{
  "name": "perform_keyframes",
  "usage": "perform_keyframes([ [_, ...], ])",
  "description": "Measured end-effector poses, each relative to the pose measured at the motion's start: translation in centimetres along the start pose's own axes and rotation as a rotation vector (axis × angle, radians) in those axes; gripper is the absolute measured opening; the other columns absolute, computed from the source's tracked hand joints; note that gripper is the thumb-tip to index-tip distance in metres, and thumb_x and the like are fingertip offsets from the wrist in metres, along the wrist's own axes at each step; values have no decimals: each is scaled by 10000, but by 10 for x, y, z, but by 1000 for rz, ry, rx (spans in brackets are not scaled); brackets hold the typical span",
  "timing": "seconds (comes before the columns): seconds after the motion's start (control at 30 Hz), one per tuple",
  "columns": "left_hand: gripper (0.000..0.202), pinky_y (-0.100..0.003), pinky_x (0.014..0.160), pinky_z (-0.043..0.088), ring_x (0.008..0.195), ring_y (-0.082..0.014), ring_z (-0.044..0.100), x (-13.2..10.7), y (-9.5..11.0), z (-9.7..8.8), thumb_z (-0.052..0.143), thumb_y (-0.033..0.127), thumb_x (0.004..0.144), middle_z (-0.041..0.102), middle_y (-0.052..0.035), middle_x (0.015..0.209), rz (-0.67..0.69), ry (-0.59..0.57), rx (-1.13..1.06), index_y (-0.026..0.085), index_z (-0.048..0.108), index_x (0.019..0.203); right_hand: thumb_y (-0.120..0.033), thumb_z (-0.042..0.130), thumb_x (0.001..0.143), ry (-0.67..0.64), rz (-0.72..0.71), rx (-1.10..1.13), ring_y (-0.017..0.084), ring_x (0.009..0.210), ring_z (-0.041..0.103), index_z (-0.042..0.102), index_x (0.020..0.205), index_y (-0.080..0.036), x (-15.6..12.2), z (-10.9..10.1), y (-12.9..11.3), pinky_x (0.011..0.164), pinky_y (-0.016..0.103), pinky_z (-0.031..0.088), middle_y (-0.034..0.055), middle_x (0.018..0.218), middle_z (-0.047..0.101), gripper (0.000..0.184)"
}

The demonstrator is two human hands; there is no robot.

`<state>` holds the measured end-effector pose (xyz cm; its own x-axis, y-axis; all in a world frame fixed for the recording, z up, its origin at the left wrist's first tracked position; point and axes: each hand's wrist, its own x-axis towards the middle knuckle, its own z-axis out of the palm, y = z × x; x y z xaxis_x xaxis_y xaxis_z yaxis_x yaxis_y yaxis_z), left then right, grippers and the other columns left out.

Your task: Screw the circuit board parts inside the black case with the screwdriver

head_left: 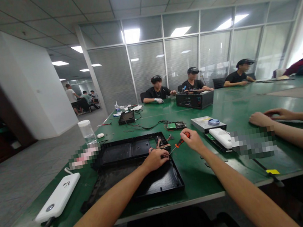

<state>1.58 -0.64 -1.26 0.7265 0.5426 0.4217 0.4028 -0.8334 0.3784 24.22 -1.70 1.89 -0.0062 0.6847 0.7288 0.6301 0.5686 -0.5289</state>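
Note:
In my right hand (194, 142) is a screwdriver (179, 143) with an orange and black handle, its shaft slanting down and left. The fingers of my left hand (156, 160) are curled together by the screwdriver's tip, at the right end of an opened black case; what they pinch is hidden. The case's near half (140, 186) lies under my left wrist like a shallow tray. Behind it is the far half (120, 153), with a bundle of coloured wires (160, 144) at its right end.
A hard drive (175, 126) and a silver drive (203, 123) lie beyond my hands. A white power bank (58, 197) and a clear bottle (88, 133) stand left. A neighbour's arms (288, 126) rest at right. Across the table people sit near a black computer case (195, 100).

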Motion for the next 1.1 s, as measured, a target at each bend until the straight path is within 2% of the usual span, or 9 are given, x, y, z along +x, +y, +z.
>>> perform_keyframes([
  [0.27,132,-239,788,384,818,-135,583,0,3,-3,561,195,744,644,-9,847,17,-5,53,174,599,869,-363,440,746,-73,-37,-18,116,527,435,520,664,-176,-1,0,-15,537,222,346,-3,559,498,220],
  [0.67,122,-245,819,358,850,-141,582,0,5,-6,542,201,768,654,-13,871,35,-15,103,181,635,845,-346,417,757,-24,-78,-72,113,498,436,499,637,-180,-5,1,-16,529,220,347,-6,532,484,221],
  [0.8,116,-236,828,351,856,-138,582,-1,4,-7,540,187,769,656,-13,863,55,-10,101,176,640,828,-323,431,762,-66,-181,-137,98,473,439,527,644,-174,-4,-1,-28,524,213,335,-4,534,512,213],
  [0.97,126,-236,819,356,857,-139,581,0,1,-5,543,205,772,655,-12,876,36,-26,107,180,645,842,-311,456,764,-198,-396,-274,83,454,445,565,667,-174,2,0,-50,509,204,299,-6,525,540,200],
  [1.1,131,-235,826,350,864,-137,578,0,-1,-4,541,215,776,653,-12,887,28,-37,126,181,651,839,-300,447,775,-215,-490,-306,82,463,469,572,682,-167,8,5,-58,505,197,293,-1,537,565,205],
])
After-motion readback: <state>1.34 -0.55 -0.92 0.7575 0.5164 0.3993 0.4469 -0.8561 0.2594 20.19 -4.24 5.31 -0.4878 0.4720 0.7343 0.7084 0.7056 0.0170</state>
